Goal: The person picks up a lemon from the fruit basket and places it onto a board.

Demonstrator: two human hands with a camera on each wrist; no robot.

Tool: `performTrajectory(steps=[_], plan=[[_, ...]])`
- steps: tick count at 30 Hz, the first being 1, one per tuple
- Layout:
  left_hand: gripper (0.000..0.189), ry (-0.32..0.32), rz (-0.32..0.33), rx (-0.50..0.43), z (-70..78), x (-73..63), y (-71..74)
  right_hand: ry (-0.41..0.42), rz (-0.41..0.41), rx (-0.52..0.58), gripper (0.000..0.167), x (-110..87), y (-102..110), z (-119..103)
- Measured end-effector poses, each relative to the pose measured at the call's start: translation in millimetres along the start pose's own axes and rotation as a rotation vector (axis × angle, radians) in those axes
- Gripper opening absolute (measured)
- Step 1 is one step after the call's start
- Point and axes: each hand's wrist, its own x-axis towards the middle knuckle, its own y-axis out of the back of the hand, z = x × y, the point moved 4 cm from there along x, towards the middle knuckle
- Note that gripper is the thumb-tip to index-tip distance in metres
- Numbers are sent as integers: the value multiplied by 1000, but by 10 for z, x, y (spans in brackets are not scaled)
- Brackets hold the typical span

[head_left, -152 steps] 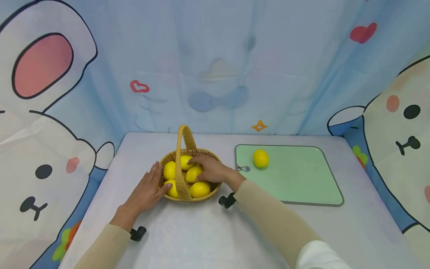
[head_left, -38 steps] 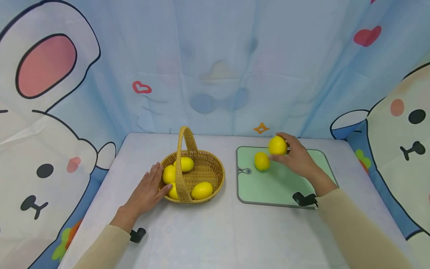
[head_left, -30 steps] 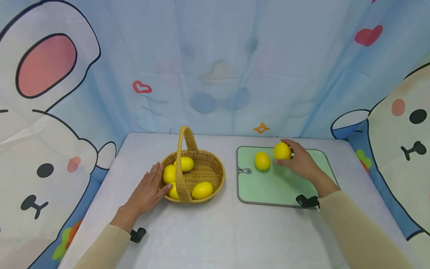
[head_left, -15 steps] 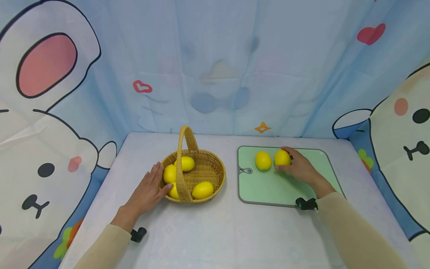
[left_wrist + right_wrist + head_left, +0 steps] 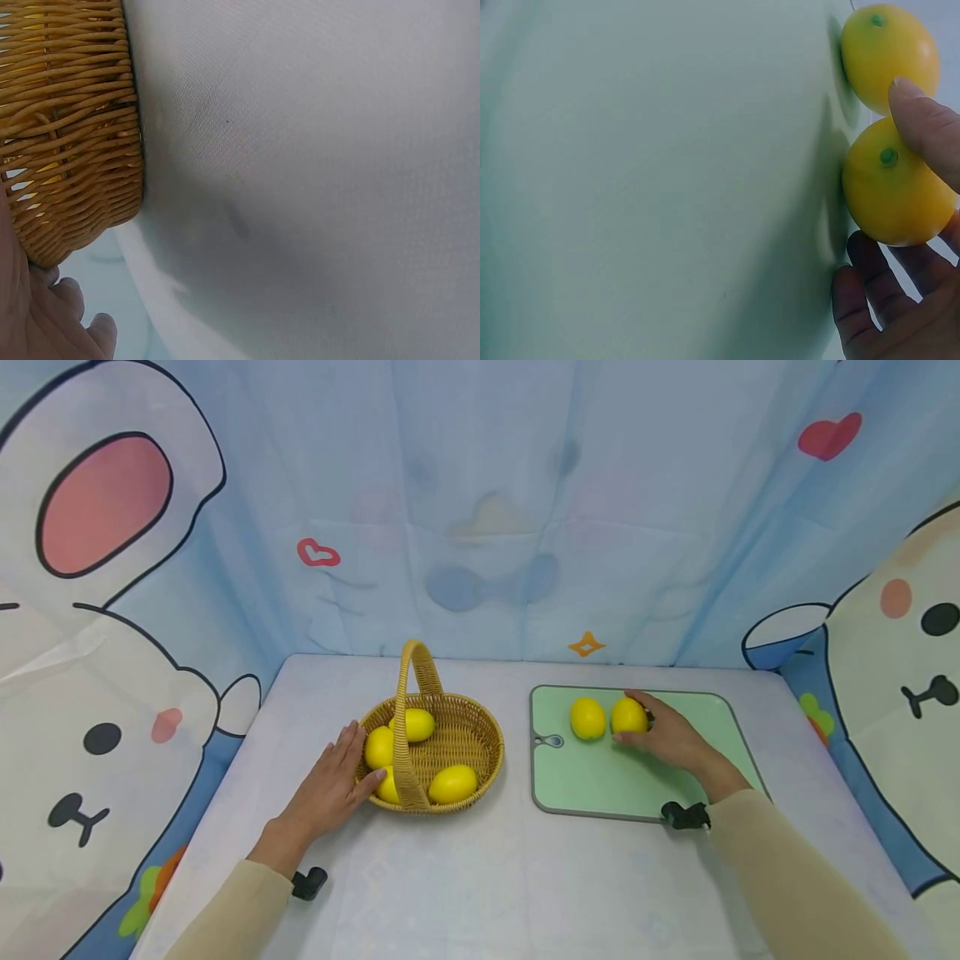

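A yellow lemon [image 5: 627, 716] sits on the pale green cutting board [image 5: 645, 777], pinched by my right hand [image 5: 667, 735] with the thumb on its near side and the fingers around the far side. Just left of it lies another lemon [image 5: 588, 718], close against it in the right wrist view. My left hand [image 5: 322, 789] lies with straight fingers along the left side of a wicker basket [image 5: 491, 760], its thumb over the rim. Inside the basket are several more lemons [image 5: 452, 784], some partly hidden by the handle and the thumb.
The white tablecloth [image 5: 450, 885] covers the table, whose back edge meets a blue cartoon curtain [image 5: 480, 485]. The basket's tall arched handle [image 5: 408, 727] rises above its rim. A strip of tablecloth separates basket and board.
My right hand took a lemon out of the basket, carried it right and lowered it onto the board beside the other one, then shifted it slightly left. My left hand stayed at the basket.
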Motion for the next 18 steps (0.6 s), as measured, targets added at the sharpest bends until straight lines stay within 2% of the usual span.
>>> performTrajectory(steps=[11,18], plan=[[90,6,-3,1,-11,4,-5,9,6,-6,99,-12,-7,-39],[91,1,-3,-2,-11,5,-2,23,15,2,94,-25,-3,-65]])
